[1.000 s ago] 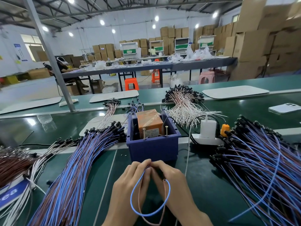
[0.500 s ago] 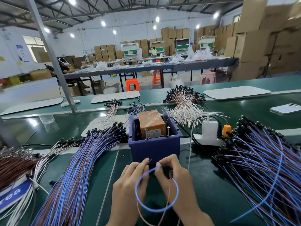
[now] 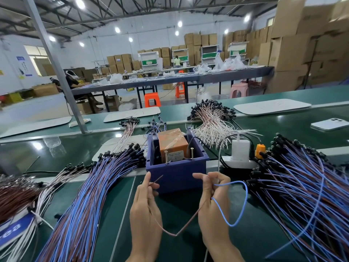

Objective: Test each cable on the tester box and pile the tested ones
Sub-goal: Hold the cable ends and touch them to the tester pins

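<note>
**Views:** one, head camera, wide-angle, worn by the person.
**Facing:** forward and slightly down across the green workbench (image 3: pixel 117 214).
**Near:** left hand (image 3: pixel 145 210) and right hand (image 3: pixel 213 205), close under the lens at bottom centre, a cable (image 3: pixel 188 222) strung between them; blue tester box (image 3: pixel 175 173) just beyond.
**Far:** long grey table (image 3: pixel 188 78), stacked cartons (image 3: pixel 302 44), roof trusses (image 3: pixel 132 8).
**Distortion:** straight lines bow towards the edges.

Tester box (image 3: pixel 172 146) label print unreadable; right cable pile (image 3: pixel 302 195) cut by frame edge.
</note>
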Motion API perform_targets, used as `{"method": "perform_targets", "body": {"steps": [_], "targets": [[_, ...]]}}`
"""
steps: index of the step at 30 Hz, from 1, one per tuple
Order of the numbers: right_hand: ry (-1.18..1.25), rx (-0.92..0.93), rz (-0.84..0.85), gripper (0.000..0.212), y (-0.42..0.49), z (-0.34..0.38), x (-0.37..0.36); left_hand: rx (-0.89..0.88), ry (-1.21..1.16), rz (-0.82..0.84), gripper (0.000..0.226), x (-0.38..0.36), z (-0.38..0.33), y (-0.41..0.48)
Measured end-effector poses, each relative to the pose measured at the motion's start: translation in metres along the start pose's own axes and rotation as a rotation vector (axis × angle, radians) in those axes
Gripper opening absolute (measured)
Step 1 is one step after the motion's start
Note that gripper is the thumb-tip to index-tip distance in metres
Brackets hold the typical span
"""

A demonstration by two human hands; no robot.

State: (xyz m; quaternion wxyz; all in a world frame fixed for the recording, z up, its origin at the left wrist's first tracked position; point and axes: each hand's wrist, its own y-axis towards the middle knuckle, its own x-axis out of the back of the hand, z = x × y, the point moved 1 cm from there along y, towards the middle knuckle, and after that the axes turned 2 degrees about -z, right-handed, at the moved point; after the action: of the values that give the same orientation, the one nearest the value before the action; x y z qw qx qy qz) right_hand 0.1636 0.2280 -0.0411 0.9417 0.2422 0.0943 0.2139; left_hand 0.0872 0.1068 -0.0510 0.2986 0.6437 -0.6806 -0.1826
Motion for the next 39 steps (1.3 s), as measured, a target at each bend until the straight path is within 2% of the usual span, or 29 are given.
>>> {"method": "perform_targets", "body": {"steps": [4,10,13,16,22,31,36,39], "targets": [[0.071,-0.099,-0.022,0.013,0.003,-0.002,-0.006,0.010,-0.050,-0.010,0.045,-0.009,0.003,0.006],[0.211,-0.235,-0.009,0.003,0.008,-0.007,-0.010,-0.048,-0.048,0.050,0.027,-0.018,-0.002,0.005],[0.271,-0.305,-0.022,0.008,0.011,-0.012,-0.009,-0.026,-0.063,0.061,0.019,-0.019,0.000,0.003],[0.288,-0.370,-0.065,0.009,0.015,-0.014,-0.007,0.029,-0.079,0.042,0.019,-0.020,0.005,0.005],[0.405,-0.506,-0.104,0.010,0.022,-0.009,-0.003,0.018,-0.021,0.043,0.019,-0.020,0.007,0.007],[0.541,-0.577,-0.056,0.007,0.026,-0.008,0.000,0.053,-0.055,-0.066,0.015,-0.017,0.002,0.009],[0.652,-0.568,-0.009,0.020,0.037,-0.001,-0.006,-0.113,0.049,-0.188,0.004,-0.020,0.006,0.023],[0.583,-0.557,-0.026,0.025,0.039,-0.002,-0.009,-0.106,0.039,-0.174,0.004,-0.026,0.007,0.030]]}}
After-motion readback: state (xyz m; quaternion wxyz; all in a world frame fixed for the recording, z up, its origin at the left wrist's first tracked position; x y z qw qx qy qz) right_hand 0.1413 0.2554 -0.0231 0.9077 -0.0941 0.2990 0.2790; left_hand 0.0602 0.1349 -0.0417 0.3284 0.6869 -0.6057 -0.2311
